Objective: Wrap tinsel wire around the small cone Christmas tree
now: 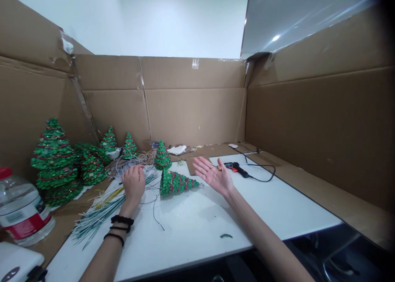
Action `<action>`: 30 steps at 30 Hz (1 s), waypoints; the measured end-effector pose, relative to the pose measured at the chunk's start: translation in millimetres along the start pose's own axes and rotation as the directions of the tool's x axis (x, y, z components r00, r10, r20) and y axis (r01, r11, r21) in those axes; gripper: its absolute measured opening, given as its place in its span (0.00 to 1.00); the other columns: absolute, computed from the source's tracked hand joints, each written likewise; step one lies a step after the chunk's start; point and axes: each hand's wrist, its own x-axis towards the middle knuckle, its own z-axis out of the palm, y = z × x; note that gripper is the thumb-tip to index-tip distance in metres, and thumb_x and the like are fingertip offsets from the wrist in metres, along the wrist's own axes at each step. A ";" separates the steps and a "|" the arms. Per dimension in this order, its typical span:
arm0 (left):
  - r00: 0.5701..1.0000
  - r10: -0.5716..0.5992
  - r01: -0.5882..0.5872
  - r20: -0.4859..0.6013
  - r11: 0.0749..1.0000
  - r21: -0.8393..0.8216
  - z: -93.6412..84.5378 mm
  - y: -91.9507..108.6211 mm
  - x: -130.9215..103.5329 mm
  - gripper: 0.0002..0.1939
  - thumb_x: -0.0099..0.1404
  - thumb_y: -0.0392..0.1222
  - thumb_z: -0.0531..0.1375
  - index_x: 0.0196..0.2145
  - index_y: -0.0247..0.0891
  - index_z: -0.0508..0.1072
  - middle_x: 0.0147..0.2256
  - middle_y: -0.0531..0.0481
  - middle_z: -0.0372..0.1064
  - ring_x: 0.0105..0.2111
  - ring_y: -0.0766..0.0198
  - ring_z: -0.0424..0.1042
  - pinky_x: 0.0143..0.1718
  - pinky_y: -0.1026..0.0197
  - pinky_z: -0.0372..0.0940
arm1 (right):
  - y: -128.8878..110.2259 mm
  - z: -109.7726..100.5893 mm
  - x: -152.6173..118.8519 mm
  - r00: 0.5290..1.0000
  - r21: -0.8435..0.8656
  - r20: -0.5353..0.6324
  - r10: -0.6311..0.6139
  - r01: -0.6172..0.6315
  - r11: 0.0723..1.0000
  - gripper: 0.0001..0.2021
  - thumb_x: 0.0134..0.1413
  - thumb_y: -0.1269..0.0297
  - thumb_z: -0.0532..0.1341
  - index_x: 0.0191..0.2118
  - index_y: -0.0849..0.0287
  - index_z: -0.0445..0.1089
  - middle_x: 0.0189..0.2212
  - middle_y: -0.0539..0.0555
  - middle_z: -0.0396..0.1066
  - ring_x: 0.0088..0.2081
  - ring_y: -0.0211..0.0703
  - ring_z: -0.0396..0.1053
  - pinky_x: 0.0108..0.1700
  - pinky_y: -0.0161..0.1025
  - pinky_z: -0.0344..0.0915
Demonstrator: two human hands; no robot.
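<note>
My left hand (134, 184) rests palm down over a bundle of green, white and yellow wires (105, 210); its fingers are bent, and what lies under them is hidden. My right hand (213, 176) is turned palm up with its fingers stretched out and nothing in it. Between the hands a small green tinsel tree with red trim (177, 183) lies on its side, tip pointing right. Just beyond my right hand is a black glue gun (239, 169) with orange parts. A smaller tree (162, 155) stands upright behind the lying one.
Several green trees (54, 156) stand at the left and back. Tangled thin wire (135, 158) lies behind my left hand. A large red-capped bottle (23, 208) is at the far left. Cardboard walls (194, 113) surround the white board (185, 236), which bears a green scrap (226, 235).
</note>
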 end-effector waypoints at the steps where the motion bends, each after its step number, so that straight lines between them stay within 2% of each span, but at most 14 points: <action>1: 0.998 0.040 -0.041 -0.040 0.999 -0.026 -1.1 5.1 -1.1 0.16 0.66 0.38 0.44 0.39 0.37 0.70 0.40 0.43 0.69 0.42 0.54 0.64 0.47 0.53 0.53 | -0.1 2.4 -0.8 1.000 -0.002 0.009 0.004 -0.003 1.000 0.28 0.59 0.48 0.41 0.51 0.62 0.65 0.57 0.59 0.60 0.57 0.47 0.59 0.60 0.46 0.51; 5: 0.975 0.129 -0.154 -0.179 0.978 -0.137 -17.5 36.8 -0.1 0.13 0.66 0.38 0.46 0.40 0.38 0.69 0.43 0.43 0.67 0.46 0.54 0.61 0.52 0.51 0.49 | -1.7 19.2 -8.1 0.998 -0.033 0.059 0.021 -0.019 0.999 0.25 0.56 0.54 0.42 0.52 0.60 0.63 0.57 0.57 0.61 0.58 0.45 0.57 0.61 0.47 0.50; 8: 0.961 0.144 -0.200 -0.234 0.951 -0.237 -49.5 78.3 1.0 0.13 0.66 0.37 0.46 0.42 0.40 0.68 0.45 0.44 0.66 0.47 0.56 0.61 0.54 0.50 0.48 | 0.1 38.5 -16.0 0.989 -0.036 0.134 0.061 -0.056 0.998 0.27 0.51 0.55 0.45 0.54 0.61 0.62 0.58 0.58 0.59 0.60 0.47 0.54 0.61 0.48 0.48; 11: 0.925 0.195 -0.291 -0.326 0.915 -0.281 -82.5 127.7 -1.2 0.14 0.66 0.36 0.45 0.43 0.41 0.67 0.46 0.46 0.65 0.48 0.58 0.60 0.55 0.50 0.47 | 8.5 60.4 -23.1 0.979 0.001 0.184 0.092 -0.093 0.996 0.29 0.44 0.58 0.47 0.54 0.62 0.62 0.57 0.57 0.60 0.60 0.48 0.53 0.62 0.48 0.46; 12: 0.912 0.228 -0.329 -0.340 0.903 -0.277 -88.3 141.3 -0.7 0.14 0.66 0.36 0.44 0.43 0.41 0.67 0.46 0.46 0.64 0.49 0.58 0.59 0.56 0.50 0.46 | 12.5 68.0 -26.1 0.975 0.019 0.195 0.105 -0.111 0.994 0.30 0.42 0.59 0.47 0.54 0.62 0.62 0.57 0.57 0.60 0.60 0.48 0.53 0.62 0.48 0.45; 14: 0.885 0.342 -0.422 -0.317 0.877 -0.231 -88.5 156.9 6.0 0.14 0.65 0.36 0.46 0.44 0.43 0.67 0.47 0.46 0.63 0.51 0.57 0.58 0.58 0.48 0.43 | 20.2 82.8 -35.0 0.971 0.048 0.200 0.130 -0.143 0.989 0.31 0.39 0.61 0.47 0.53 0.62 0.63 0.57 0.55 0.60 0.60 0.48 0.53 0.63 0.48 0.43; 15: 0.868 0.403 -0.465 -0.290 0.865 -0.188 -83.6 157.7 12.9 0.14 0.65 0.36 0.47 0.45 0.43 0.67 0.48 0.46 0.63 0.52 0.56 0.57 0.58 0.47 0.42 | 23.0 89.4 -41.3 0.971 0.051 0.194 0.143 -0.155 0.987 0.31 0.38 0.61 0.47 0.53 0.62 0.64 0.58 0.54 0.59 0.61 0.47 0.52 0.64 0.48 0.43; 17: 0.891 0.363 -0.404 -0.273 0.908 -0.114 -71.0 147.1 33.0 0.14 0.64 0.36 0.47 0.44 0.42 0.68 0.49 0.43 0.62 0.52 0.53 0.56 0.58 0.44 0.41 | 24.7 99.1 -56.3 0.979 0.058 0.166 0.122 -0.133 0.989 0.32 0.38 0.61 0.48 0.54 0.58 0.63 0.59 0.50 0.57 0.62 0.45 0.47 0.64 0.47 0.41; 19: 0.929 0.184 -0.217 -0.322 0.974 -0.071 -65.1 131.0 54.2 0.14 0.64 0.36 0.47 0.43 0.38 0.68 0.49 0.39 0.61 0.53 0.49 0.55 0.57 0.40 0.41 | 21.8 102.7 -69.9 0.969 0.047 0.191 0.158 -0.170 0.984 0.33 0.38 0.60 0.48 0.56 0.56 0.61 0.60 0.50 0.55 0.64 0.45 0.42 0.64 0.49 0.42; 21: 0.924 0.060 -0.101 -0.378 0.991 -0.090 -72.7 124.0 64.5 0.14 0.65 0.38 0.47 0.44 0.37 0.67 0.50 0.38 0.59 0.54 0.48 0.53 0.55 0.40 0.44 | 17.8 101.2 -76.6 0.976 0.054 0.186 0.112 -0.124 0.991 0.34 0.38 0.59 0.49 0.57 0.55 0.60 0.61 0.49 0.54 0.64 0.45 0.40 0.64 0.49 0.42; 23: 0.902 0.083 -0.143 -0.424 0.983 -0.113 -89.3 133.1 56.6 0.14 0.65 0.38 0.47 0.46 0.38 0.66 0.51 0.40 0.58 0.55 0.48 0.52 0.56 0.40 0.43 | 17.2 98.5 -75.2 0.982 0.074 0.170 0.082 -0.096 0.993 0.33 0.39 0.59 0.48 0.56 0.55 0.61 0.61 0.50 0.54 0.64 0.45 0.41 0.64 0.49 0.42; 26: 0.879 0.228 -0.312 -0.419 0.939 -0.145 -105.2 161.7 24.3 0.15 0.64 0.37 0.48 0.47 0.41 0.66 0.52 0.43 0.57 0.55 0.49 0.51 0.57 0.40 0.41 | 26.2 99.2 -68.1 0.982 0.136 0.167 0.091 -0.114 0.984 0.31 0.40 0.59 0.48 0.54 0.57 0.63 0.60 0.51 0.56 0.63 0.46 0.44 0.64 0.51 0.42; 28: 0.869 0.338 -0.415 -0.362 0.896 -0.160 -98.7 170.4 10.3 0.17 0.63 0.35 0.50 0.48 0.46 0.65 0.52 0.46 0.58 0.54 0.51 0.52 0.58 0.42 0.42 | 34.1 103.5 -69.0 0.984 0.181 0.161 0.082 -0.111 0.977 0.30 0.41 0.60 0.48 0.53 0.56 0.64 0.59 0.50 0.57 0.63 0.45 0.45 0.64 0.50 0.41; 30: 0.872 0.363 -0.422 -0.327 0.897 -0.130 -83.3 161.8 13.8 0.18 0.63 0.33 0.49 0.48 0.47 0.66 0.50 0.45 0.60 0.53 0.52 0.54 0.57 0.43 0.43 | 38.2 107.9 -76.4 0.982 0.202 0.169 0.079 -0.113 0.973 0.29 0.42 0.60 0.48 0.53 0.56 0.65 0.59 0.49 0.57 0.63 0.44 0.45 0.64 0.48 0.41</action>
